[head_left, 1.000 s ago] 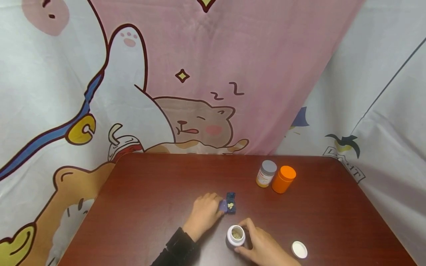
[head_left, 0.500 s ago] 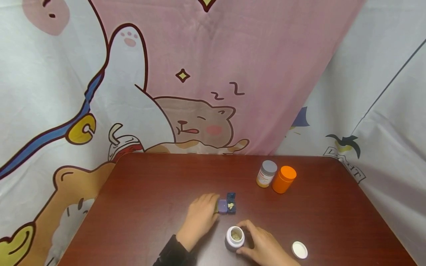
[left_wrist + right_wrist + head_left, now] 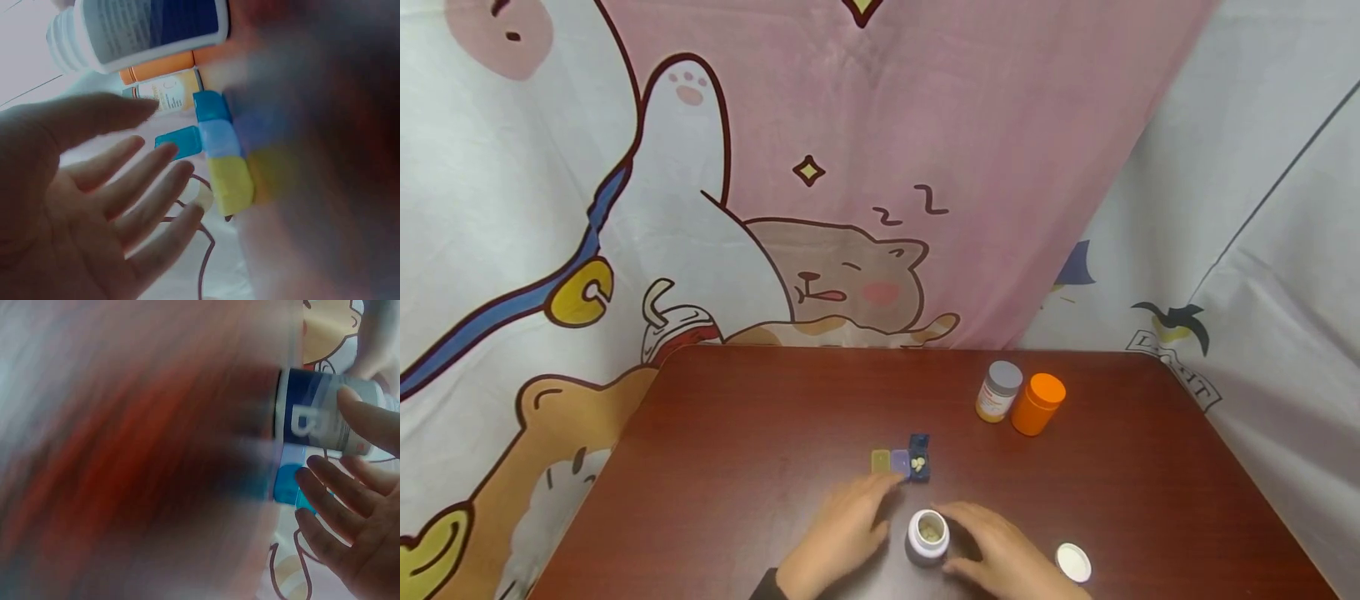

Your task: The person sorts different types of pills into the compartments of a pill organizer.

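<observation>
An open white pill bottle (image 3: 928, 537) with pale tablets inside stands upright on the table. My right hand (image 3: 1003, 550) is beside it, fingers spread and thumb near its side, not curled round it; the right wrist view shows the bottle's label (image 3: 312, 412). Behind is a small pill organizer (image 3: 899, 462) with yellow, purple and dark blue compartments. The blue lid (image 3: 919, 442) is up, and several pale tablets (image 3: 918, 463) lie in that compartment. My left hand (image 3: 842, 529) is in front of the organizer, palm open and fingers loosely extended, holding nothing in the left wrist view.
A white cap (image 3: 1073, 562) lies on the table right of my right hand. Farther back stand a grey-lidded jar (image 3: 998, 392) and an orange bottle (image 3: 1038, 405), side by side. A printed curtain (image 3: 1000, 167) hangs behind the brown table (image 3: 737, 433).
My left hand has drawn back from the organizer toward me, uncovering its yellow compartment. My right hand's fingers have loosened from the bottle and shifted slightly right.
</observation>
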The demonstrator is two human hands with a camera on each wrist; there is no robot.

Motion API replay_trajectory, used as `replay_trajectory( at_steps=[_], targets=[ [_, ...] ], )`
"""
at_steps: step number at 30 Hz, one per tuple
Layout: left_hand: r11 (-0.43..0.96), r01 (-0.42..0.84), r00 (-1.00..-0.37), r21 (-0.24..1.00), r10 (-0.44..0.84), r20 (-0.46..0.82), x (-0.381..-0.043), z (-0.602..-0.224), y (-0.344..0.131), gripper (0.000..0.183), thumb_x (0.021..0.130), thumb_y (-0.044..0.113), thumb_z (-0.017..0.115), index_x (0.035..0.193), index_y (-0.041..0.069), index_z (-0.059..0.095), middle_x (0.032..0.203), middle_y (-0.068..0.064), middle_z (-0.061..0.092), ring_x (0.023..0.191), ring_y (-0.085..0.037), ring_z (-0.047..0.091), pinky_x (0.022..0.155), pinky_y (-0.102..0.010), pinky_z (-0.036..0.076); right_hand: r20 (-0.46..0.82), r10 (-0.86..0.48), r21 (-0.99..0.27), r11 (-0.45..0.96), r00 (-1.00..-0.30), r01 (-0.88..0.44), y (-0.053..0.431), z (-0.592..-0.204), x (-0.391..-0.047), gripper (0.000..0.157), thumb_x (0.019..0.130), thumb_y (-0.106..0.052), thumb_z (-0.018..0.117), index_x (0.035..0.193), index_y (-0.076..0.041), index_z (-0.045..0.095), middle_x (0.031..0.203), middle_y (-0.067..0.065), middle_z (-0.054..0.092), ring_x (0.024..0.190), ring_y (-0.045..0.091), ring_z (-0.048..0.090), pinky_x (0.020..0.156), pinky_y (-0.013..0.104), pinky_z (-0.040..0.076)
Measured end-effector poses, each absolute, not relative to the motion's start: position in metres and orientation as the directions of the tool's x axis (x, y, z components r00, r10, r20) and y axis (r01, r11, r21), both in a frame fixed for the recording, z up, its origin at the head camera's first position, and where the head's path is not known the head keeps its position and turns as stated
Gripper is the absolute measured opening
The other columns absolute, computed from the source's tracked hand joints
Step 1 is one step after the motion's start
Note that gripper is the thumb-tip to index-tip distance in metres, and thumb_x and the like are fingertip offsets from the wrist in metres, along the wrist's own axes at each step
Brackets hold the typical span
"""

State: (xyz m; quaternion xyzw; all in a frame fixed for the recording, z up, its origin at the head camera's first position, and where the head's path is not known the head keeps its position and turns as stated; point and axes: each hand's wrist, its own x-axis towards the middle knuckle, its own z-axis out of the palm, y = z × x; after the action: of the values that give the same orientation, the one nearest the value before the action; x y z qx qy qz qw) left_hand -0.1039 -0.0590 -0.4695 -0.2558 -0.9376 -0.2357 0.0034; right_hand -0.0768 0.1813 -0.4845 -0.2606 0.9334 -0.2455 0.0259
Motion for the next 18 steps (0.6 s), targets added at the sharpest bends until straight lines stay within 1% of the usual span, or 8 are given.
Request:
replay_trajectory(
  at_steps=[3, 6, 8, 11, 14, 18],
  targets=[
    [0.714, 0.489, -0.848, 0.501, 0.523, 0.082, -0.100, -0.473, -0.060, 0.074, 0.070, 0.023, 0.075, 0.137, 0.015, 0.045, 0.130, -0.004, 0.063, 0.118, -0.023, 0.055, 0.097, -0.048, 0.050, 0.113, -0.515, -0.420, 0.750, -0.850, -0.511, 0.192, -0.486, -0.078, 0.052, 0.075, -0.036, 0.073, 0.123, -0.020, 0.060, 0.121, -0.002, 0.066, 0.109, 0.019, 0.058, 0.090, 0.052, 0.052],
    [0.665, 0.500, -0.825, 0.555, 0.561, 0.071, -0.097, -0.475, -0.058, 0.082, 0.066, 0.033, 0.079, 0.138, 0.016, 0.043, 0.132, -0.004, 0.062, 0.119, -0.022, 0.054, 0.098, -0.045, 0.050, 0.156, -0.494, -0.368, 0.775, -0.855, -0.514, 0.208, -0.487, -0.079, 0.051, 0.071, -0.032, 0.076, 0.119, -0.020, 0.063, 0.118, -0.005, 0.066, 0.107, 0.016, 0.058, 0.088, 0.050, 0.053],
    [0.635, 0.499, -0.815, 0.589, 0.575, 0.069, -0.096, -0.477, -0.056, 0.081, 0.066, 0.039, 0.078, 0.137, 0.016, 0.045, 0.132, -0.005, 0.061, 0.119, -0.021, 0.054, 0.098, -0.045, 0.049, 0.173, -0.463, -0.349, 0.797, -0.870, -0.493, 0.219, -0.488, -0.078, 0.051, 0.068, -0.031, 0.078, 0.117, -0.020, 0.065, 0.116, -0.006, 0.066, 0.106, 0.015, 0.058, 0.087, 0.049, 0.053],
    [0.598, 0.474, -0.811, 0.646, 0.582, 0.057, -0.094, -0.482, -0.051, 0.078, 0.068, 0.042, 0.077, 0.134, 0.016, 0.047, 0.132, -0.004, 0.061, 0.120, -0.020, 0.053, 0.099, -0.045, 0.049, 0.139, -0.401, -0.359, 0.831, -0.905, -0.424, 0.236, -0.486, -0.077, 0.052, 0.067, -0.030, 0.078, 0.116, -0.020, 0.065, 0.117, -0.006, 0.065, 0.106, 0.016, 0.057, 0.087, 0.049, 0.053],
    [0.570, 0.458, -0.810, 0.683, 0.584, 0.056, -0.093, -0.486, -0.046, 0.073, 0.069, 0.043, 0.076, 0.132, 0.016, 0.050, 0.128, -0.002, 0.062, 0.117, -0.016, 0.054, 0.099, -0.043, 0.049, 0.100, -0.352, -0.374, 0.854, -0.931, -0.363, 0.251, -0.484, -0.074, 0.053, 0.067, -0.029, 0.079, 0.117, -0.019, 0.065, 0.118, -0.002, 0.065, 0.107, 0.019, 0.056, 0.088, 0.051, 0.052],
    [0.532, 0.465, -0.804, 0.707, 0.588, 0.087, -0.092, -0.490, -0.042, 0.067, 0.070, 0.040, 0.076, 0.128, 0.018, 0.052, 0.122, 0.002, 0.065, 0.111, -0.010, 0.056, 0.096, -0.039, 0.051, 0.088, -0.324, -0.361, 0.871, -0.942, -0.334, 0.270, -0.486, -0.068, 0.055, 0.065, -0.027, 0.080, 0.117, -0.018, 0.065, 0.119, 0.002, 0.065, 0.106, 0.021, 0.057, 0.086, 0.051, 0.053]
  ],
)
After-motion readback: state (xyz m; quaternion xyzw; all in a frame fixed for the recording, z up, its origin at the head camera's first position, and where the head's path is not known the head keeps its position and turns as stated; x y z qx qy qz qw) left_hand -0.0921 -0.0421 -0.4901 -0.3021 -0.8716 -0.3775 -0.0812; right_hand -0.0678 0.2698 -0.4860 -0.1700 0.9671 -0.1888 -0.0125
